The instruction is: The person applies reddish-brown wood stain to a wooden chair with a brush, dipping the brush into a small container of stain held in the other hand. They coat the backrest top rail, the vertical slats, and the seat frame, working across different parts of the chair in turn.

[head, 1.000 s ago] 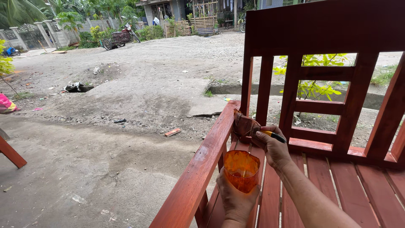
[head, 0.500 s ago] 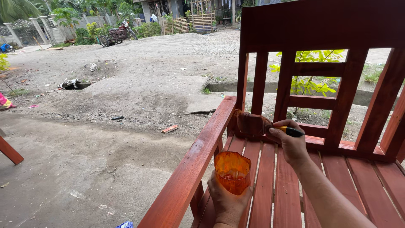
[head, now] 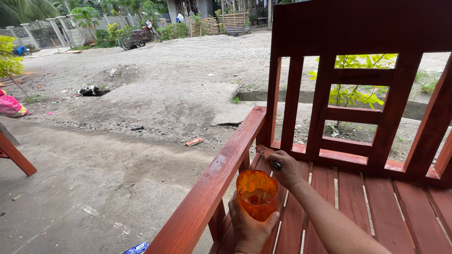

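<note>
Left hand [head: 248,228] is wrapped around an orange plastic cup [head: 257,194], fingers curled under and up its side, held over the red bench [head: 358,188] seat. Right hand [head: 284,168] is closed on a small brush [head: 266,154] (bristles pressed against a seat slat by the armrest [head: 221,169]).

Armrest [head: 214,176] and backrest slats [head: 293,101] hem the corner; seat [head: 405,207] rightward lies open
</note>
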